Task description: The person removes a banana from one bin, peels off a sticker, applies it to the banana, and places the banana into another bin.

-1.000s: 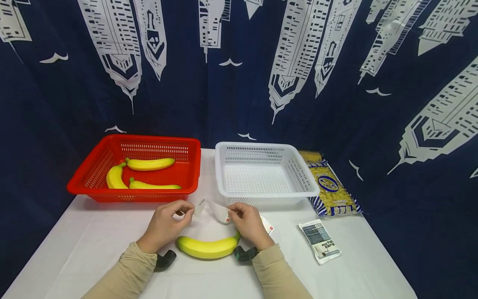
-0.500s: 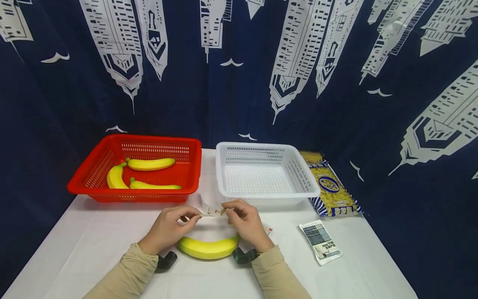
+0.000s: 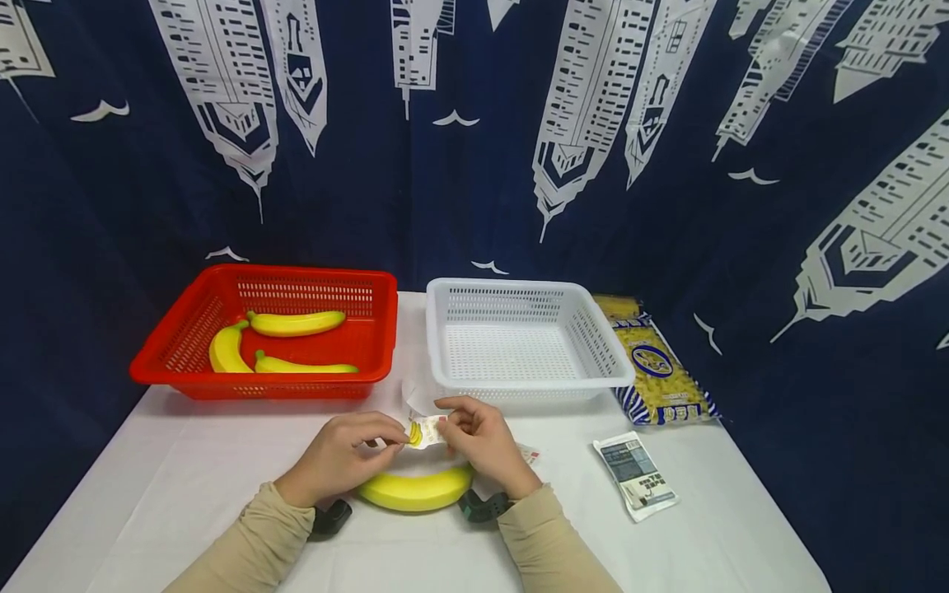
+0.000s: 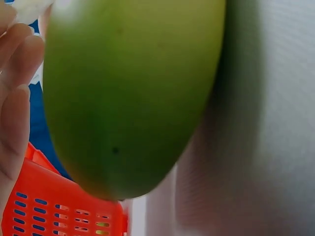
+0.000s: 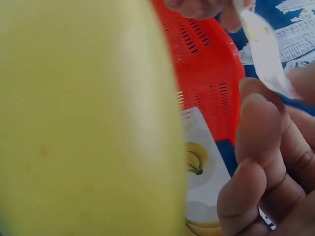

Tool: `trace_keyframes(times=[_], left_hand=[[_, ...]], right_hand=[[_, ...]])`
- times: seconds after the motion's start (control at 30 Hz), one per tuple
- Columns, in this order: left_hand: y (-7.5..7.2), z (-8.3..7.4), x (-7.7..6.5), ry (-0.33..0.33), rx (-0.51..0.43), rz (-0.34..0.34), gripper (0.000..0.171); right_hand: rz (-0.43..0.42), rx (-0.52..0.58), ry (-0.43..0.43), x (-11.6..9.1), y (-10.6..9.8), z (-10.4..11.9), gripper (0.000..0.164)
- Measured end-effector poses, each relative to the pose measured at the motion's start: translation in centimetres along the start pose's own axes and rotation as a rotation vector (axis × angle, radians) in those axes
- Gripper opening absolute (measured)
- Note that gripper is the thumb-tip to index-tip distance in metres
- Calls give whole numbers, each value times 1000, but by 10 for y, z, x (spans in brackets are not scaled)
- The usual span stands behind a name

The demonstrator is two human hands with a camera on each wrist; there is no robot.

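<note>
Between my two hands, a small white label [image 3: 426, 431] printed with bananas is stretched. My left hand [image 3: 343, 453] pinches its left end, and my right hand [image 3: 485, 441] pinches its right end between thumb and finger. Seen from the right wrist, the label [image 5: 266, 54] is curved. Just in front of the hands a yellow banana [image 3: 415, 491] lies on the table; it looms large and blurred in both wrist views, its greenish end [image 4: 123, 123] showing in the left one. A pale paper strip [image 3: 418, 399] lies behind the label.
A red basket [image 3: 259, 380] holding several bananas stands back left, a white basket [image 3: 530, 385] back right. Yellow pasta-like packs [image 3: 660, 375] and a small white packet [image 3: 635, 476] lie to the right. Printed paper [image 3: 529, 455] is partly hidden by the right hand.
The hands have come closer together, the left moving right. The label has turned so that its banana print shows, and the pale strip now lies behind it. The banana stays in place.
</note>
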State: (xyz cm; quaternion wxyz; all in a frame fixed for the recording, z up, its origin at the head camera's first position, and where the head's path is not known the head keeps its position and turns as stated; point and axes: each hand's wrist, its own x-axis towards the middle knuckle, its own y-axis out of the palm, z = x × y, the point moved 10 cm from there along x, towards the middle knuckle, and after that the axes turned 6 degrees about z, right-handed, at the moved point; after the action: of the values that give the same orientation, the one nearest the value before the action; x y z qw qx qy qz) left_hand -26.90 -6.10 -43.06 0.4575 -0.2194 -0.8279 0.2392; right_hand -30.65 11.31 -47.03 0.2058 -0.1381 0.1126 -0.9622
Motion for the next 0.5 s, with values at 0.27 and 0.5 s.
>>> trace_keyframes(times=[0.27,0.5], left_hand=[[1,18,-4,-209,-22,-7,17],[8,27,-5,-311,-106,46,23]], right_hand=[[60,-2,-29,-2,7,7,10],[106,-57,-40,-5,14,13,6]])
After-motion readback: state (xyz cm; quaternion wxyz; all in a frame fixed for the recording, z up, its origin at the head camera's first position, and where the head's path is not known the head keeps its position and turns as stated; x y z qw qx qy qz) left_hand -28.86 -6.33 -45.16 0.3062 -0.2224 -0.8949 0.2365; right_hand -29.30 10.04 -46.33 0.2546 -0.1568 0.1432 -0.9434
